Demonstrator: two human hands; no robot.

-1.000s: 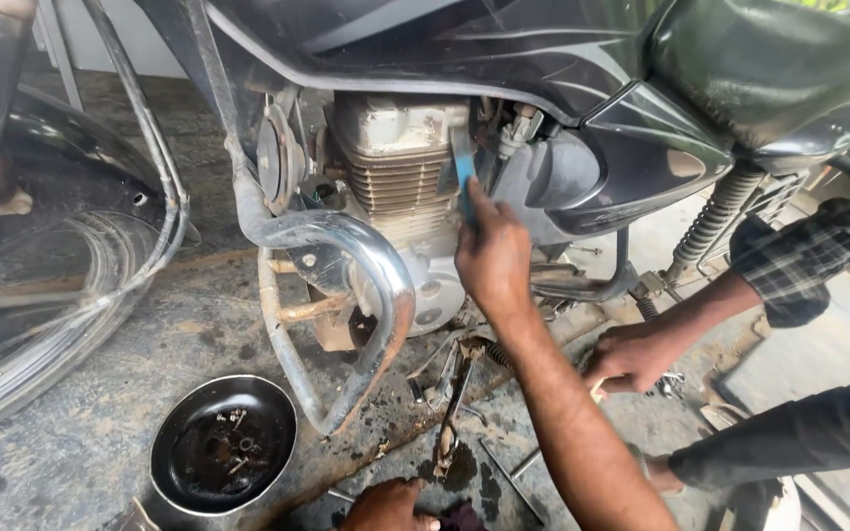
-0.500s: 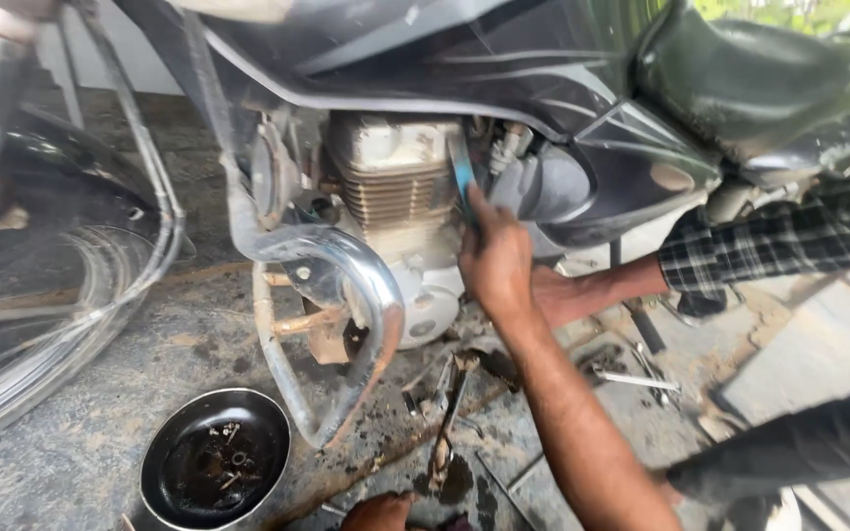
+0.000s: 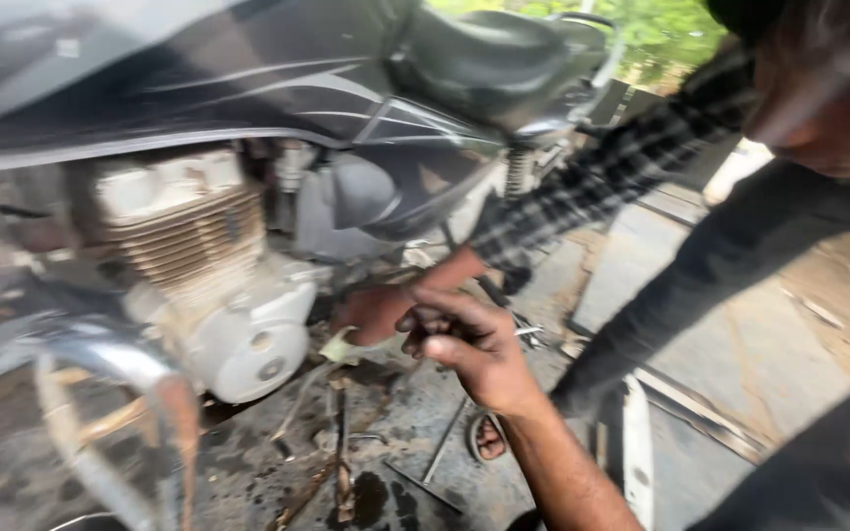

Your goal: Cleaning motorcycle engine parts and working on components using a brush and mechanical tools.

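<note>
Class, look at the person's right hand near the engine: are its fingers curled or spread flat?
Curled. The right hand has its fingers bent inward beside the engine; blur hides whether it grips anything.

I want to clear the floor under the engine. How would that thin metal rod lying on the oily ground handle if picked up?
The thin rod looks like stiff metal, so it probably won't flex. It lies on oil-stained ground, so it is likely greasy and slippery. If round, it may roll when pushed.

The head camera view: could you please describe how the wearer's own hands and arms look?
Only the right hand shows: bare, no glove, ring or watch visible, with a bare, sleeveless forearm. The left hand is out of view. The checked sleeve belongs to a co-worker.
</note>
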